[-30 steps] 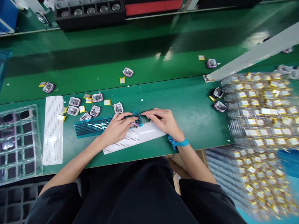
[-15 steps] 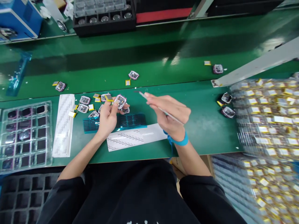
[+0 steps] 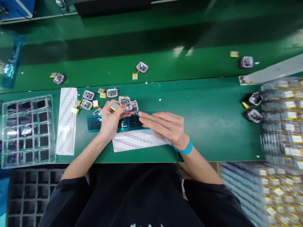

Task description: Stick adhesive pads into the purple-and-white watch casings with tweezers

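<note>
Green workbench (image 3: 213,126) before me, a clear compartment tray (image 3: 52,142) at its left end. Blue film strip (image 3: 94,123), dark-slotted, lying beyond a printed white backing sheet (image 3: 130,141). My right hand (image 3: 165,126) is narrowed in a pinch on a slim metal tool (image 3: 136,112); my left hand (image 3: 110,121) grips, between thumb and fingers, a watch-like housing (image 3: 126,103) over the film's far edge. I cannot tell whether the tool's tip touches it. I judge the housing light and stiff, its smooth rim slightly slippery, its exposed circuitry fragile; it is best held by the sides. The yellow-edged pouch cell (image 3: 115,106) beside it probably dents easily and deserves only light support, without pulling at any lead.
</note>
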The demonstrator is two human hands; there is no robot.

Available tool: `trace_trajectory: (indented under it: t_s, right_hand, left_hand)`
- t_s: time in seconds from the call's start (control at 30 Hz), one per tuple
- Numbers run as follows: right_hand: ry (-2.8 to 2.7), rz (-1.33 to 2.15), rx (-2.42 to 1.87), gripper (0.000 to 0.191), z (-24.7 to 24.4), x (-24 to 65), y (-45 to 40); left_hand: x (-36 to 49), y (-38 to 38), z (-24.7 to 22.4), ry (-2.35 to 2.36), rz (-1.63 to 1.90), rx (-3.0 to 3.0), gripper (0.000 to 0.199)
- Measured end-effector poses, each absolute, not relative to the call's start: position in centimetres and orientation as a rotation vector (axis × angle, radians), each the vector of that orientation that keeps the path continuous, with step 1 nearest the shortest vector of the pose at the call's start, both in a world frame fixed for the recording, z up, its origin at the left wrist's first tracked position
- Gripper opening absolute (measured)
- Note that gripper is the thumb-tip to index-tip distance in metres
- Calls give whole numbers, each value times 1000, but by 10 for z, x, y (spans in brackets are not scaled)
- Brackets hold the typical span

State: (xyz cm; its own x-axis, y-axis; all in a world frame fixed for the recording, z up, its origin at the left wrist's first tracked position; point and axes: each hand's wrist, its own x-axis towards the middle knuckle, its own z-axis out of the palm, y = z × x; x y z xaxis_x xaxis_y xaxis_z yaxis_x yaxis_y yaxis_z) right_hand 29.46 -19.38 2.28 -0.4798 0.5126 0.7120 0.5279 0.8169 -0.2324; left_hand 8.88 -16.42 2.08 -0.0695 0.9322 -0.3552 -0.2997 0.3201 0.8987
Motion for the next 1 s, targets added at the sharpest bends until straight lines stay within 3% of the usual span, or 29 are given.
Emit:
trace_trajectory:
  t_s: [0.17,0.47,0.63,0.77,1.0]
  right_hand:
    - [-2247,-92,-772,19,28,290,-195]
    - [-2273,-48,-754,18,28,291,-194]
    - [-2178,126,-760,28,20,291,-194]
    - [-2135,228,-771,39,17,289,-195]
    - [-2058,243,-767,38,18,288,-196]
  left_hand:
    - [89,-167,26,1242,1183,679,24]
    - [91,-171,28,1251,1151,757,30]
    - [94,-175,23,1259,1165,841,22]
    - [96,-177,18,1272,1230,887,30]
    - [96,-177,21,1282,1265,929,31]
